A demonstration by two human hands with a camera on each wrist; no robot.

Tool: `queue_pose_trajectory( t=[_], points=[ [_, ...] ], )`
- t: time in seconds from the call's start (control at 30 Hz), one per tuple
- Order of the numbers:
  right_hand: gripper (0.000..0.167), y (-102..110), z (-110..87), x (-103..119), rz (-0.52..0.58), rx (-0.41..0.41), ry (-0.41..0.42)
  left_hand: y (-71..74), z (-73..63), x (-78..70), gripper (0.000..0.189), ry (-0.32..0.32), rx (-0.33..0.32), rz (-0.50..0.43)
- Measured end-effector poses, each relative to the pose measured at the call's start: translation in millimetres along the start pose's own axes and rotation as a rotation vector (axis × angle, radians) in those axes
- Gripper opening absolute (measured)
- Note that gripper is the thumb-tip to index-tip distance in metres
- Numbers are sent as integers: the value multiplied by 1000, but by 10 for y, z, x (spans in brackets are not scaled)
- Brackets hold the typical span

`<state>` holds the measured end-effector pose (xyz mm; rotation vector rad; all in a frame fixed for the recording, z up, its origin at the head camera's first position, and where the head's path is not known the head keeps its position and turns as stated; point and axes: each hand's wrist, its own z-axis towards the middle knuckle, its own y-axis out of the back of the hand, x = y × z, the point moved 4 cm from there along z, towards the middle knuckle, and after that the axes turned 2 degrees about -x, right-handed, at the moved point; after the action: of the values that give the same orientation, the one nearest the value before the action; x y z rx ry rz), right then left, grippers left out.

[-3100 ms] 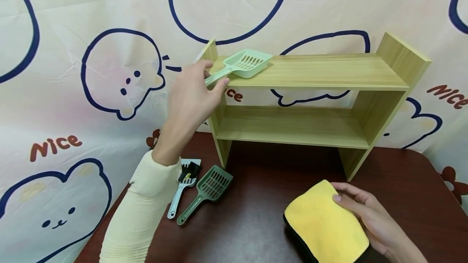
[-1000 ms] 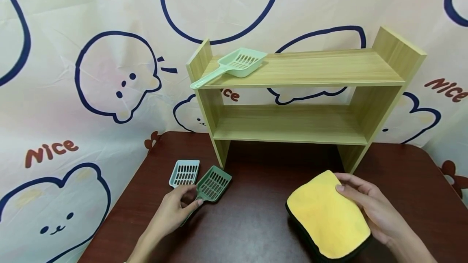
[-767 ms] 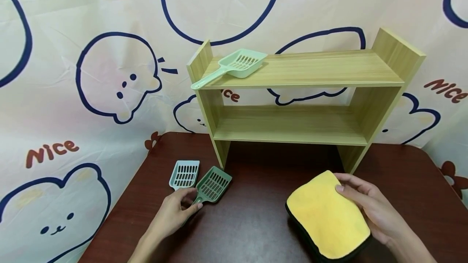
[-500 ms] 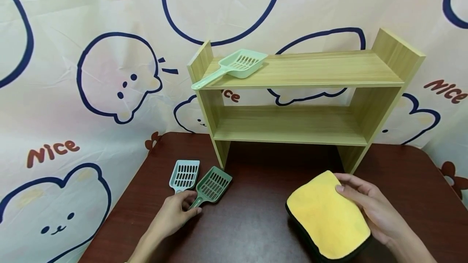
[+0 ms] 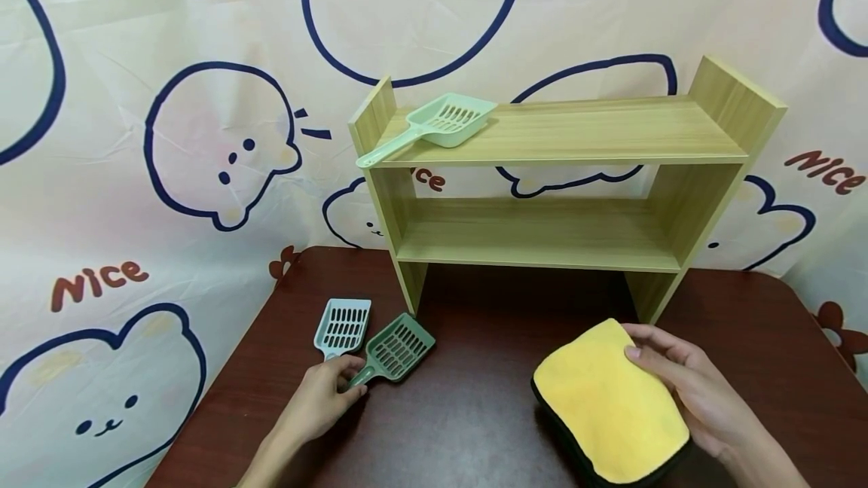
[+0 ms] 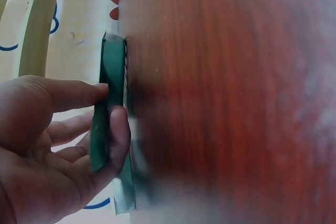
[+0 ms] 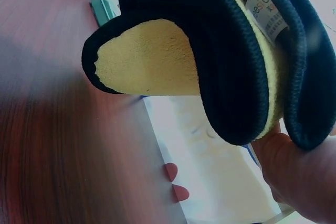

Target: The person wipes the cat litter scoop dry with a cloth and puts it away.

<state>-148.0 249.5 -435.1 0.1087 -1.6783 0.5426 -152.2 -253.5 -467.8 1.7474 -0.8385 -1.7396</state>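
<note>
My left hand (image 5: 322,399) grips the handle of a dark green slotted litter scoop (image 5: 398,349) low over the table at the left. Thumb and fingers pinch this handle in the left wrist view. A light blue litter scoop (image 5: 343,324) lies close beside it, its handle mostly hidden by the hand. On the top shelf's left end rests a pale green litter scoop (image 5: 447,120), handle poking past the front edge. My right hand (image 5: 701,398) holds a folded yellow cloth (image 5: 610,405) with black edging, thumb on top; its dark underside and a label (image 7: 266,14) show in the right wrist view.
A two-tier wooden shelf (image 5: 542,233) with raised side panels stands at the back of the dark brown table (image 5: 468,413). Behind it hangs a white curtain (image 5: 224,262) printed with cartoon bears.
My left hand has let go of the pale green scoop on the shelf, come down and taken the dark green scoop's handle, shifting it slightly right. My right hand keeps the cloth almost still.
</note>
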Motion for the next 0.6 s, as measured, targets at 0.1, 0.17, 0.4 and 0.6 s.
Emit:
queue_pose_trajectory(
  t=[0.1, 0.17, 0.4, 0.6],
  points=[
    [43, 3, 3, -1, -2, -3, -1, 10, -10, -16, 30, -29, -6, 6],
    [43, 5, 5, 4, -5, -4, 0, 26, -15, -38, 29, -46, -8, 12],
    [40, 4, -5, 30, -43, -46, -26, 109, -3, -236, 27, -117, -43, 40],
    [38, 13, 5, 38, -85, -90, -34, 155, 23, -483, 29, -217, -82, 76]
  ],
)
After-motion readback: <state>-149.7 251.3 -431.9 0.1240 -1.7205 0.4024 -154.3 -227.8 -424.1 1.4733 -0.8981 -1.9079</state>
